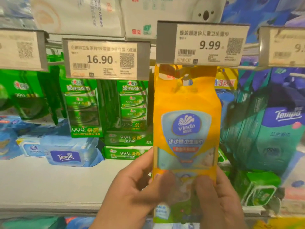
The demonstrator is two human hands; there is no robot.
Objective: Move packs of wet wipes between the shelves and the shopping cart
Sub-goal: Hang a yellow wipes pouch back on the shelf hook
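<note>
Two hands, left hand (132, 184) and right hand (219, 195), pinch one yellow wipes pack (186, 116) by its lower end, top raised under the price tag (204, 45), likely for hooking on or off.

Both hands are raised side by side — left hand (132, 184) and right hand (221, 195) pinching, thumbs forward, fingers curled behind.

Both hands, left hand (132, 184) and right hand (219, 195), hold a yellow wipes pack (186, 123) upright under the 9.99 tag (204, 45).
</note>
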